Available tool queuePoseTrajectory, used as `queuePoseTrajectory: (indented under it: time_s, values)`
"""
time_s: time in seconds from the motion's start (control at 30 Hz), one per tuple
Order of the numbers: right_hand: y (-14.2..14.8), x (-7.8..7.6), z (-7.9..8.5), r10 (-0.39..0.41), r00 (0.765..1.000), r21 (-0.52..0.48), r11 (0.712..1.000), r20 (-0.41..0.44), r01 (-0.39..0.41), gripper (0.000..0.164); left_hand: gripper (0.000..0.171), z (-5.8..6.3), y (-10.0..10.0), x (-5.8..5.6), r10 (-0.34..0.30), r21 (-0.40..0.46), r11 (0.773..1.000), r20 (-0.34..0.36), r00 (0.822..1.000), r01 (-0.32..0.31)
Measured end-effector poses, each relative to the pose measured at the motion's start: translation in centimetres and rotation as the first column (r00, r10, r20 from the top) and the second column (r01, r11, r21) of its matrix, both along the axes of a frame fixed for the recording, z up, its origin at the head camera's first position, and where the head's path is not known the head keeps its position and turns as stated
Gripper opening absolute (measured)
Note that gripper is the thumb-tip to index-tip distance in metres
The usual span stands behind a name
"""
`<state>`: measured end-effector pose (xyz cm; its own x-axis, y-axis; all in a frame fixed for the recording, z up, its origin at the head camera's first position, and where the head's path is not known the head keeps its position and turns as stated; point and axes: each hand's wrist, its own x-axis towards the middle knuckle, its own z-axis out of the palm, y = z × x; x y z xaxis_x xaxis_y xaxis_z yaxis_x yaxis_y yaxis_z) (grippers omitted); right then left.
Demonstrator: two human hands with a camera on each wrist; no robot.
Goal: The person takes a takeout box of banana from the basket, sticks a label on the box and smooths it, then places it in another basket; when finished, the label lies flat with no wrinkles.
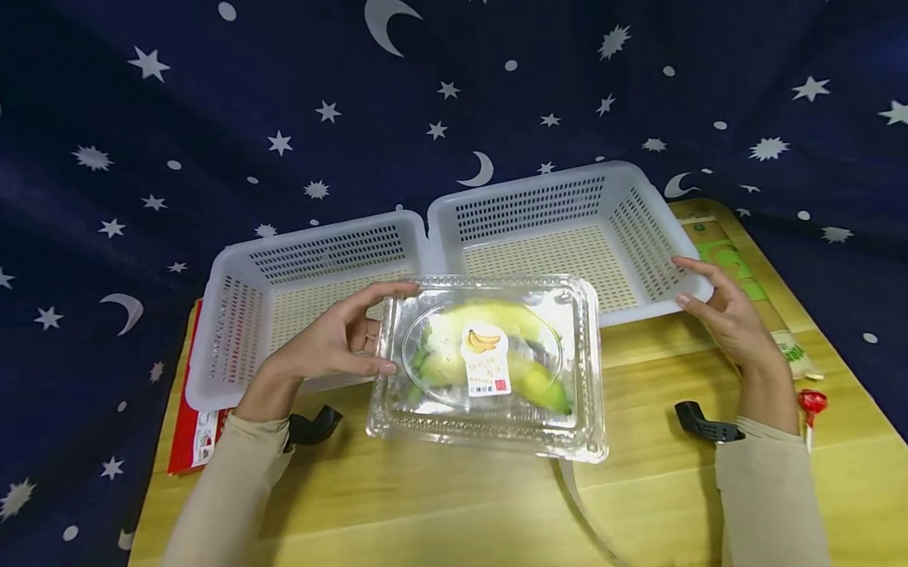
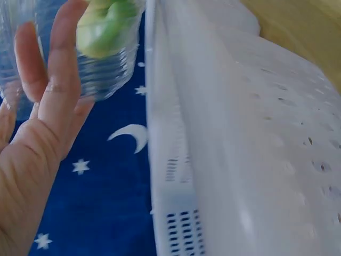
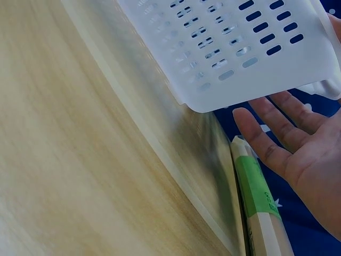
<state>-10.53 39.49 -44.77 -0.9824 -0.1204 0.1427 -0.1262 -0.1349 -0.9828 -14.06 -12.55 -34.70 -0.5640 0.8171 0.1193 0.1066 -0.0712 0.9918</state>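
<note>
My left hand [image 1: 323, 339] holds a clear plastic clamshell box [image 1: 582, 380] by its left side, over the front of the baskets. Inside the box lie yellow-green bananas [image 1: 531, 324], under a lid label [image 1: 489, 364] with a banana picture. In the left wrist view, the fingers [image 2: 61, 80] lie against the box beside a white basket wall [image 2: 234, 138]. At the front right corner of the right basket [image 1: 648, 311], my right hand [image 1: 734, 322] touches the rim, its fingers extended. The right wrist view shows several fingers [image 3: 266, 141] spread below the basket's slotted wall [image 3: 250, 64].
The left basket [image 1: 229, 376] stands beside the right one on the wooden table [image 1: 446, 517]. A red packet [image 1: 186, 433] is at far left. On the right lie a green-and-tan packet [image 1: 732, 268] and a red lollipop [image 1: 812, 402]. A pale strap [image 1: 588, 518] trails in front.
</note>
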Motion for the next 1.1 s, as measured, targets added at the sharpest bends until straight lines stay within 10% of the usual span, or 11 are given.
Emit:
queuePoseTrajectory:
  time_s: [0.47, 1.1]
  values:
    - [0.1, 0.0, 0.1, -0.027, 0.999, 0.032, 0.999, 0.043, 0.025, 0.056, 0.087, 0.1, 5.1, -7.3, 0.198, -0.051, 0.980, 0.099, 0.975, -0.194]
    - [0.2, 0.1, 0.0, 0.021, 0.999, -0.002, 1.000, 0.025, -0.021, 0.056, 0.081, -1.6, 10.1, -11.8, 0.272, -0.236, 0.943, 0.134, 0.953, -0.236]
